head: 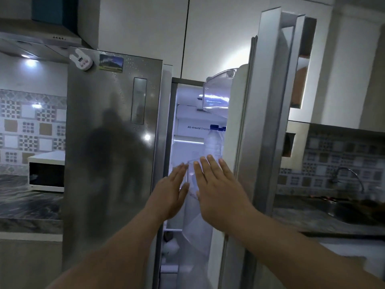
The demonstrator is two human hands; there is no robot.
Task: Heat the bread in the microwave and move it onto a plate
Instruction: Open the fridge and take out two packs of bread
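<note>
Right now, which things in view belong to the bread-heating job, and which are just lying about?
Belongs to the job:
- microwave on the left counter
- fridge's open right door
- left hand and right hand, both flat-fingered, reaching into the fridge
No bread or plate visible.

Just lying about:
- water bottles in the door shelf
- rabbit-shaped timer
- picture magnet
- tap and sink

Both hands reached toward the fridge's lit interior point(187, 142): the left hand point(169, 192) and the right hand point(218, 190) had straight fingers, in front of its door bin with water bottles point(213, 140). The microwave point(46, 174) stood left of the fridge.
</note>
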